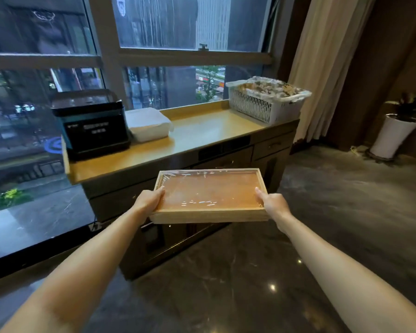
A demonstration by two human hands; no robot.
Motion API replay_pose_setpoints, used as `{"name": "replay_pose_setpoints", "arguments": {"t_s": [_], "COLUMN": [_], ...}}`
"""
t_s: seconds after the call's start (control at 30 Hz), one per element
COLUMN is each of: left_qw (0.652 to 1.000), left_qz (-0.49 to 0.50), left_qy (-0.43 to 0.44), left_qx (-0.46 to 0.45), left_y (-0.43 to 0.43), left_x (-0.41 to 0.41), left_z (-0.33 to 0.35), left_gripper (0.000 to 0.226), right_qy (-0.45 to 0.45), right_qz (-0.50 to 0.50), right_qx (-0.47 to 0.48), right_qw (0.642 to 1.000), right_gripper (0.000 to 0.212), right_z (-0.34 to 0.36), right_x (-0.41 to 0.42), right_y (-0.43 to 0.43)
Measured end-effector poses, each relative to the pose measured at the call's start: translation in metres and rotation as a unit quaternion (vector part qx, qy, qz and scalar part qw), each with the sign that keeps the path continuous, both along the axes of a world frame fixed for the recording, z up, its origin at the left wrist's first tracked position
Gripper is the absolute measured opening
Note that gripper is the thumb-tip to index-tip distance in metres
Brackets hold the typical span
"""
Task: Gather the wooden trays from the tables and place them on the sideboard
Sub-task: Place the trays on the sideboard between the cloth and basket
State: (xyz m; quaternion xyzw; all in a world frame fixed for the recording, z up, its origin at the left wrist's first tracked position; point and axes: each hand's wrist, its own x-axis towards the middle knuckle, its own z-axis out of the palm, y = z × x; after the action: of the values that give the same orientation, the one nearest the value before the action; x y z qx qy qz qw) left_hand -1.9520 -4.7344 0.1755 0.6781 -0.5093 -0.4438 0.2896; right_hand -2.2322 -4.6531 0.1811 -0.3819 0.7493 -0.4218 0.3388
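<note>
Two bare arms are reaching forward over the dark marble floor (226, 272), and both hands are gripping a stack of wooden trays (210, 195) out in front. Left hand (151, 199) is clamping the left short side, thumb lying over the rim; right hand (273, 204) is doing the same on the right side, thumb pointing inward along the edge. Clear film is glinting across the top tray, and the layered edge below is suggesting several trays, though the exact count is hard to tell. The stack is hanging level in the air, just short of the sideboard (202, 131), not touching it. Beyond, on the yellow worktop, a black box-shaped appliance (91, 126) is sitting at the left end with a white lidded container (148, 124) just beside it. Further right, a white slatted basket (264, 102) is standing at the far end near the curtain (322, 56), its contents covered in film. A potted plant (396, 131) is standing on the floor off to the right.
</note>
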Motion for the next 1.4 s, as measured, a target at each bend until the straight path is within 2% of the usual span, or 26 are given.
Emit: {"name": "replay_pose_setpoints", "arguments": {"t_s": [0.17,0.47,0.7,0.9,1.03,1.4], "left_qw": [1.000,0.999,0.997,0.990,0.985,0.960], "left_qz": [0.023,0.035,0.078,0.136,0.166,0.271], "left_qy": [0.011,0.024,0.024,0.038,0.045,0.044], "left_qx": [-0.005,-0.021,-0.014,-0.001,0.021,0.048], "left_y": [-0.098,-0.299,-0.463,-0.555,-0.608,-0.754], "left_x": [-0.052,-0.123,-0.167,-0.186,-0.193,-0.211], "left_z": [0.007,-0.016,-0.009,-0.006,-0.014,-0.036], "left_gripper": [0.054,0.052,0.050,0.054,0.057,0.054], "right_qy": [-0.011,-0.008,-0.015,-0.026,-0.031,-0.045], "right_qz": [0.037,0.047,0.069,0.106,0.131,0.226], "right_qx": [-0.002,0.020,0.024,0.037,0.044,0.092], "right_qw": [0.999,0.999,0.997,0.993,0.990,0.969], "right_gripper": [0.053,0.054,0.055,0.051,0.037,0.040], "right_z": [0.015,-0.010,-0.001,0.002,-0.003,-0.023], "right_x": [-0.055,-0.130,-0.172,-0.195,-0.201,-0.211], "right_y": [-0.108,-0.326,-0.503,-0.623,-0.702,-0.906]}}
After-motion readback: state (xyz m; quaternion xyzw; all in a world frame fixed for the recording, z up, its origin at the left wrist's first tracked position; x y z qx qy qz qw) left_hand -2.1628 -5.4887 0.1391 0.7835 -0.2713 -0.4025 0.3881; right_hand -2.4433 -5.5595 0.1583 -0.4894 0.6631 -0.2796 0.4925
